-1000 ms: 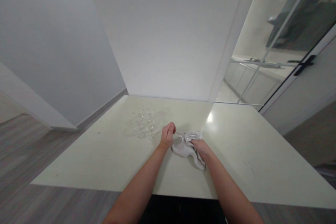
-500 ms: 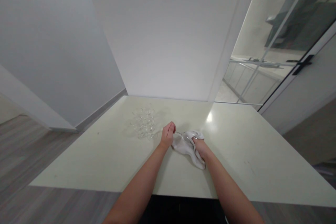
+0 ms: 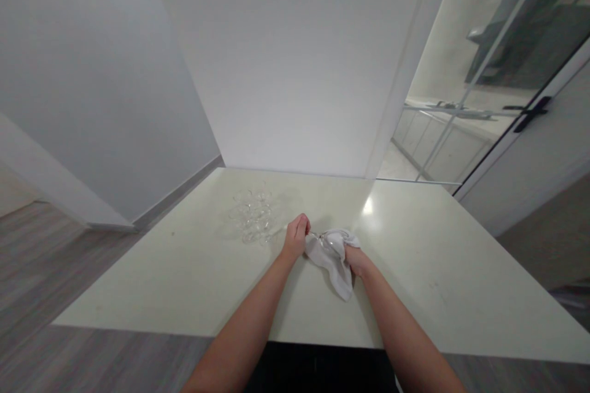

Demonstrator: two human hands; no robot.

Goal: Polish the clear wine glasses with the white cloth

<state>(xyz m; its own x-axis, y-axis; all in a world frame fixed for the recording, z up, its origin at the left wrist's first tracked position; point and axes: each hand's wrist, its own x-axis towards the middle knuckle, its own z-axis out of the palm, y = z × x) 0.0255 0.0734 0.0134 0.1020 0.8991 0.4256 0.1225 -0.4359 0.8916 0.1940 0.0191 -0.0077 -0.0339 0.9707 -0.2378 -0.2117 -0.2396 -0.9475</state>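
My left hand (image 3: 297, 234), its fingers closed, grips the thin end of a clear stemmed glass (image 3: 316, 235) that lies sideways between my hands. A pale grey-white cloth (image 3: 329, 258) wraps around the wider part of the glass, and one corner hangs toward me. My right hand (image 3: 356, 260) is closed on the cloth at the right end; its fingertips are hidden in the folds. Both hands are just above the table. To the left of my left hand stands a cluster of several clear glasses (image 3: 253, 216), their outlines faint against the pale top.
The glossy pale table (image 3: 175, 282) has its far edge against a white wall (image 3: 295, 104). A light reflects off the top at the back right. On the right is a glass-paned door (image 3: 530, 112) with a black handle. Wood-look floor (image 3: 32, 270) shows at left.
My right hand has shifted slightly and turned at the cloth. The hanging corner of the cloth has swung left and lower, and more of the glass shows. My left hand stays nearly in place.
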